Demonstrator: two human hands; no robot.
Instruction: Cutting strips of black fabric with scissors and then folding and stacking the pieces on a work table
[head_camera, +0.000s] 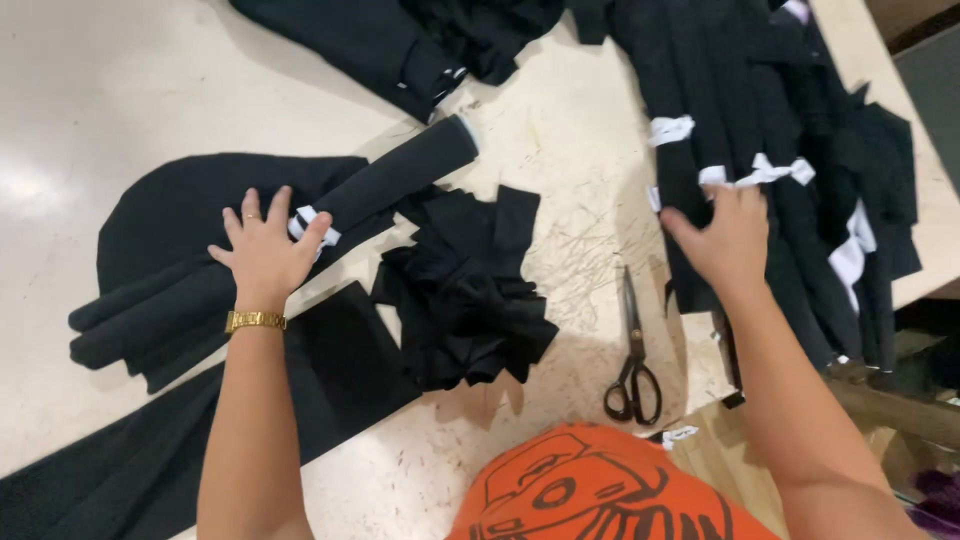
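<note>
Left hand (265, 250) lies flat, fingers spread, on a rolled black cloth bundle (300, 240) running diagonally up-right across the bench (90, 90); right hand (728, 240), open, seemingly touches tied bundles (740, 120).

Rolled black fabric bundle (300, 235) tied with white strip, lying diagonally; tied black rolls (720, 150) stacked opposite

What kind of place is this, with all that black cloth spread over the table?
Probably a garment or tailoring workshop. Rolled bundles of black fabric tied with white strips cover a scratched cutting table, scissors lie ready, and a pile of black offcuts sits between the person's hands.
</note>
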